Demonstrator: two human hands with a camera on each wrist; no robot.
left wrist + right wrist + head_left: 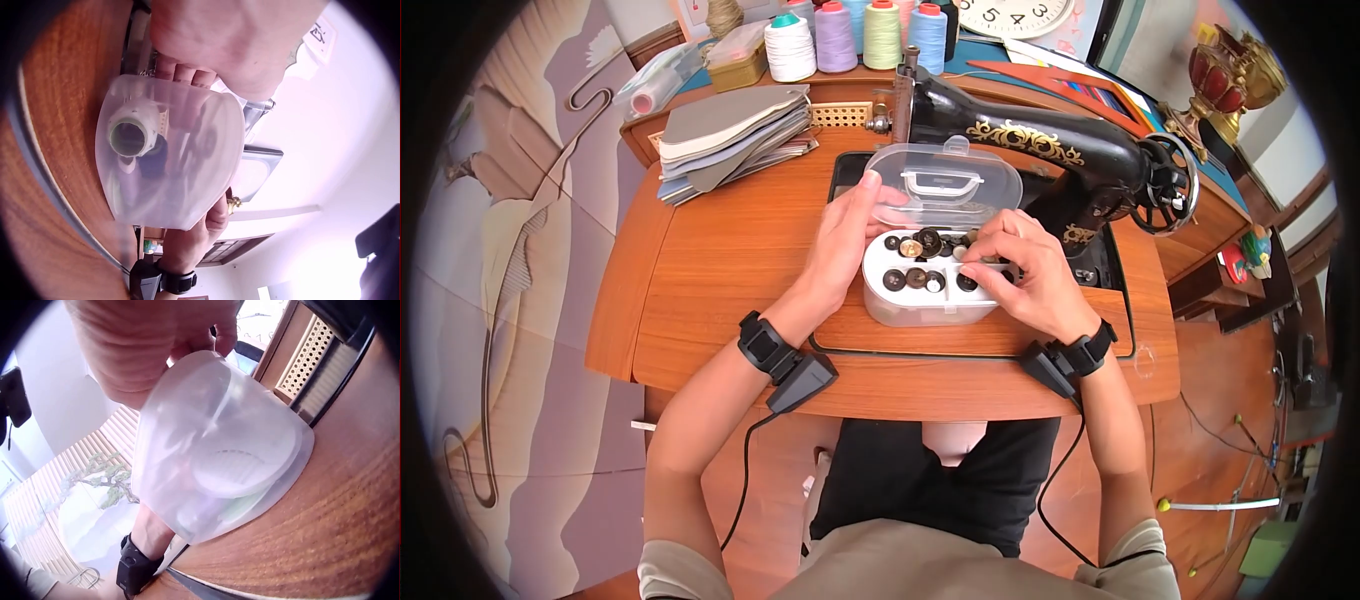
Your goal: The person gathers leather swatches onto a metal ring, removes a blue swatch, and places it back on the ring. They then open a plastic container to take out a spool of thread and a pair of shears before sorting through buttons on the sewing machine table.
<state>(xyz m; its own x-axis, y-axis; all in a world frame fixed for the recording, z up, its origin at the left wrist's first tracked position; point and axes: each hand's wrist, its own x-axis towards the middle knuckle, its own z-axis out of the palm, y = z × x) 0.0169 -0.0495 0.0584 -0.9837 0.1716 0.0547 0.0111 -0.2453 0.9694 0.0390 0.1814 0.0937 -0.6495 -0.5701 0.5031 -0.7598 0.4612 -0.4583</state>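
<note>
A clear plastic case (930, 308) stands on the sewing table with its transparent lid (950, 205) tipped back, showing a white handle. Its white tray (910, 262) holds dark buttons (894, 280), a gold-toned button (911, 248) and a few pale ones. My left hand (840, 240) lies along the case's left side, fingers extended, their tips at the raised lid. My right hand (1030, 270) is over the tray's right half, its thumb and index fingertip close together among the buttons; I cannot tell if a button is between them. Its palm hides the right end.
A black sewing machine (1020, 135) with gold ornament stands behind the case, its handwheel (1170, 190) at right. Fabric swatches (735, 140) are stacked at left. Thread cones (835, 40) line the back, near a clock (1015, 12) and a red triangular ruler (1060, 90).
</note>
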